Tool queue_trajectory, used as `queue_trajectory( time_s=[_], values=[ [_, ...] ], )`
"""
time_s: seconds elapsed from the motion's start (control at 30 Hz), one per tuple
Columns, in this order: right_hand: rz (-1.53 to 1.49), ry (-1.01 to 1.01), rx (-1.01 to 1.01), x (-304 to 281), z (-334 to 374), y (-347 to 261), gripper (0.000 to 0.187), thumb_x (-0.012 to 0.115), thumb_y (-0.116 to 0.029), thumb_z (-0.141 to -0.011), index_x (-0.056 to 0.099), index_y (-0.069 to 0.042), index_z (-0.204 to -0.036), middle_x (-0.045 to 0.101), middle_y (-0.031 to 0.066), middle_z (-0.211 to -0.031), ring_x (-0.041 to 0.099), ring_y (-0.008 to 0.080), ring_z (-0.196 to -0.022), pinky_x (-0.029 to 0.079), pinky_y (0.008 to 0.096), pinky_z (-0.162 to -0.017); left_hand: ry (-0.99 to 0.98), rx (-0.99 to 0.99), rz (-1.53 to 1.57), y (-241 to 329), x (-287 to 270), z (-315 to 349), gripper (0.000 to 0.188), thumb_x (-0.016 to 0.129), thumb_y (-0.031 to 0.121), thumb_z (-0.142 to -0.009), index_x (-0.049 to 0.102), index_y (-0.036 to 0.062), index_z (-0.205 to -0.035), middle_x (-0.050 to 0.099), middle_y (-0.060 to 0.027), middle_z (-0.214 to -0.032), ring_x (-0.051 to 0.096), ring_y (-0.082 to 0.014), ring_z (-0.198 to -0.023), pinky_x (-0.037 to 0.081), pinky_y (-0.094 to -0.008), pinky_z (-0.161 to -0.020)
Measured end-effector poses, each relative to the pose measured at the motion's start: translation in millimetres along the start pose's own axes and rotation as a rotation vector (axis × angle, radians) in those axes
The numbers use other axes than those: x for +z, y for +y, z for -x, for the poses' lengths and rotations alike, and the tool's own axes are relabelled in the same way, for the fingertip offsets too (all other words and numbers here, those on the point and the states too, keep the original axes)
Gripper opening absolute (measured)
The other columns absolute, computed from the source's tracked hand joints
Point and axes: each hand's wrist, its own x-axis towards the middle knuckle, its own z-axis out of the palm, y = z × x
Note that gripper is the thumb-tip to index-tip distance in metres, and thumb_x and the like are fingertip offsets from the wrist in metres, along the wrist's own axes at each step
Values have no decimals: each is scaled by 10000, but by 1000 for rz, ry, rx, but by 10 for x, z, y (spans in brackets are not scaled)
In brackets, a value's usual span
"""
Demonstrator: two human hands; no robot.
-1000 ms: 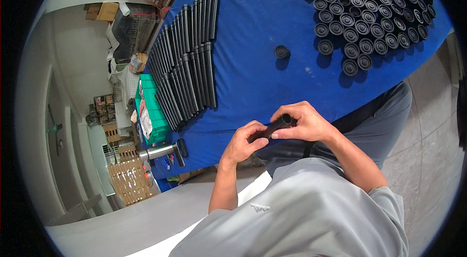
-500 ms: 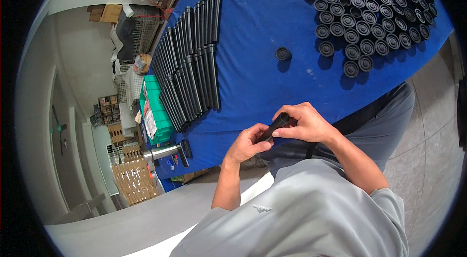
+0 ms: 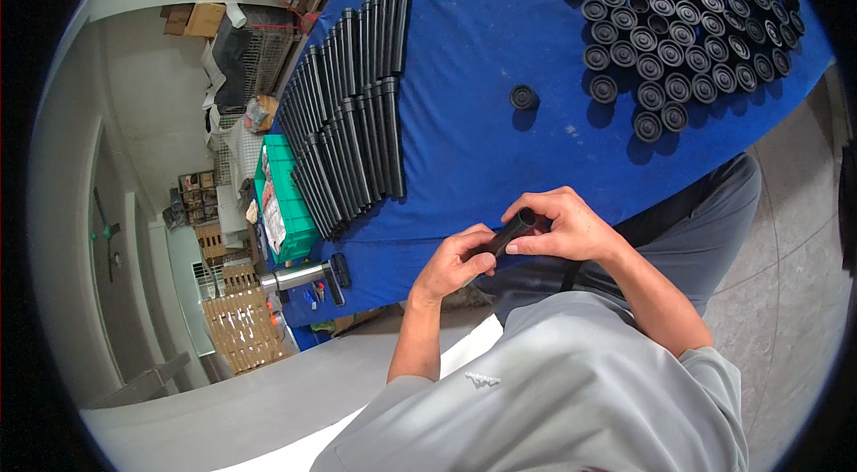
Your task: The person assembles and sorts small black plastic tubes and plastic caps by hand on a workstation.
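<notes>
Black tube slants between two curled hands

The right hand (image 3: 571, 226) curls thumb and fingers around the upper end of a black tube (image 3: 512, 237), its hollow mouth showing; the left hand (image 3: 452, 265) grips the lower end, fingers bent and thumb pressed along it. The tube's long axis runs from near-left to far-right, just off the edge of the blue-covered table (image 3: 464, 106). Straight ahead, nearer the right hand, stands a lone ringed black cylinder (image 3: 523, 97). Farther right cluster similar cylinders (image 3: 678, 86); leftward lie rows of long black tubes (image 3: 391, 142).
</notes>
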Motion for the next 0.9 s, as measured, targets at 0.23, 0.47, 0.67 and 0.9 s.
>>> queue_trajectory(
  time_s=[0.23,0.47,0.67,0.9],
  values=[
    [118,-60,-40,63,-15,-4,575,821,-375,-770,645,-4,-1174,684,119,-924,642,178,-769,524,305,-682,191,262,689,-160,184,-1,440,709,346,-910,612,42,-1213,615,-69,-1013,606,-194,-913,514,-398,-885],
    [129,-68,55,83,-23,29,618,851,-351,-725,643,9,-1182,689,153,-954,670,266,-837,541,372,-729,493,332,1222,-352,267,-41,222,603,256,-984,646,138,-1166,629,-88,-1291,546,-252,-1260,394,-521,-1121],
    [300,-19,-172,101,-52,-120,470,829,-164,-731,656,25,-1124,691,104,-892,663,193,-769,518,308,-669,444,269,1354,-464,364,25,282,535,305,-1021,647,81,-1151,600,-114,-1350,517,-257,-1313,418,-448,-1123],
    [252,13,32,39,6,-95,358,782,-160,-775,664,-1,-1074,649,110,-763,633,206,-644,495,315,-598,192,-194,1153,-414,328,97,360,609,374,-983,641,17,-1016,731,-170,-891,727,-251,-798,583,-323,-615]
  ],
)
